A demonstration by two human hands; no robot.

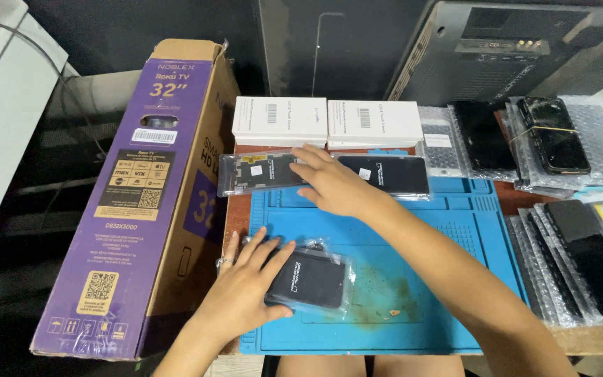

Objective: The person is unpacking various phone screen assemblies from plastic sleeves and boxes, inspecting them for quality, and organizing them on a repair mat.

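Black screen (307,279) in clear bag lies on blue mat (413,279). Left hand (246,290) flat, fingers spread, pressing it. Right hand (333,185) open, touching bagged panel (259,173).

Both of the person's forearms are bare, with no sleeve or cuff showing anywhere along them. The left hand (249,290) wears a thin ring with a small ornate top on one finger. The right hand (335,185) carries no ring, watch or band. Fingernails on both hands are short and unpainted. Bare knees show at the bench's near edge.
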